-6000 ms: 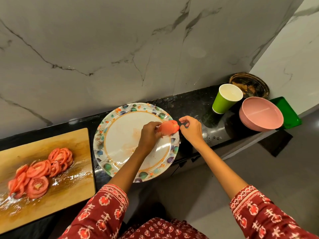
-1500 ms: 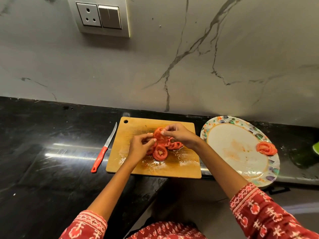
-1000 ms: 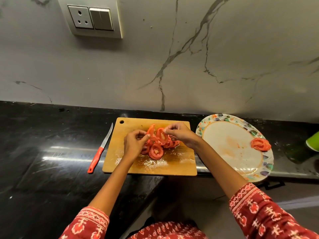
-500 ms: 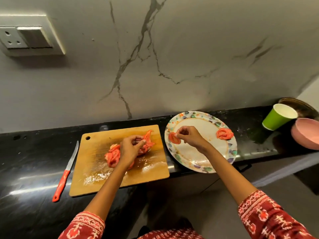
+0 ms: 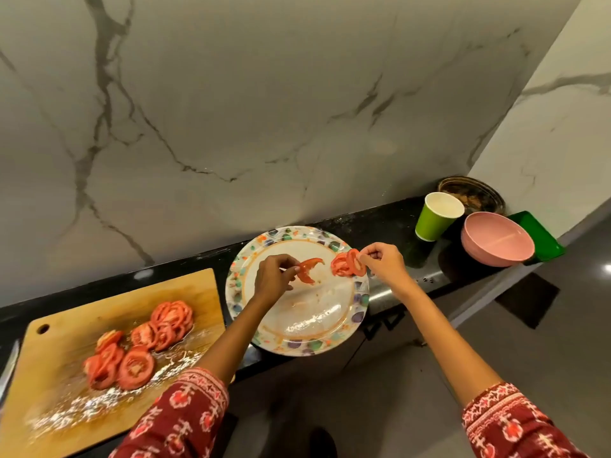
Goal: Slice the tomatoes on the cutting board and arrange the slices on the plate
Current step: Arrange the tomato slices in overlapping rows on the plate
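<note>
A round plate (image 5: 344, 328) with a coloured patterned rim sits on the black counter. Over its middle my left hand (image 5: 272, 277) pinches a curved, broken tomato slice (image 5: 307, 269). At the plate's right rim my right hand (image 5: 383, 262) pinches a round tomato slice (image 5: 355, 262), held against the few slices (image 5: 339, 266) lying there. To the left, the wooden cutting board (image 5: 59, 404) carries several more tomato slices (image 5: 139, 345) and a wet patch of juice and seeds.
A green paper cup (image 5: 434, 219), a pink bowl (image 5: 496, 238), a green tray (image 5: 542, 238) and a dark dish (image 5: 472, 195) stand at the counter's right end. A knife blade (image 5: 8, 365) shows at the left edge. The marble wall rises behind.
Both hands have carried tomato slices from the board over to the plate: the right one reached the far right rim, and the left one left the board with a broken slice. The view swung right.
</note>
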Demonstrator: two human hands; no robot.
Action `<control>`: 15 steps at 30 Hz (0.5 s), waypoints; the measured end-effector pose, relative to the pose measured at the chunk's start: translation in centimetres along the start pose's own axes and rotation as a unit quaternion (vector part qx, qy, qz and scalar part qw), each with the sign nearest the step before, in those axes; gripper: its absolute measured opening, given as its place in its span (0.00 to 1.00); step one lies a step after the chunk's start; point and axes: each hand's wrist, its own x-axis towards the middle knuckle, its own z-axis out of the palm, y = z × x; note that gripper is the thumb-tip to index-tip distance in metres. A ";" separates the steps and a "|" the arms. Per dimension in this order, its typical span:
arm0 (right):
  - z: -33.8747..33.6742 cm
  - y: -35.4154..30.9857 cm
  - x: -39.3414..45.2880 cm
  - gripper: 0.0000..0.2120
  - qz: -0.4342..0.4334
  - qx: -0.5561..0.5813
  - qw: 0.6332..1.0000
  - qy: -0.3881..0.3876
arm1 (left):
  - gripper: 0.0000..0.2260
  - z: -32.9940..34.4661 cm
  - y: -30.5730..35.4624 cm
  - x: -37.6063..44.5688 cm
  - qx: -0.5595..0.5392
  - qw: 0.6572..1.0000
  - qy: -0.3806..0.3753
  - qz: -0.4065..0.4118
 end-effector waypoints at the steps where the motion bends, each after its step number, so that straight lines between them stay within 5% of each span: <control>1: -0.5 0.3 0.5 0.05 0.002 0.002 1.000 0.003 | 0.04 1.1 0.3 0.8 0.018 1.000 -0.004 0.004; 15: -2.5 2.8 4.9 0.05 0.007 0.024 0.998 -0.061 | 0.05 8.6 1.5 6.4 0.102 0.995 -0.001 -0.018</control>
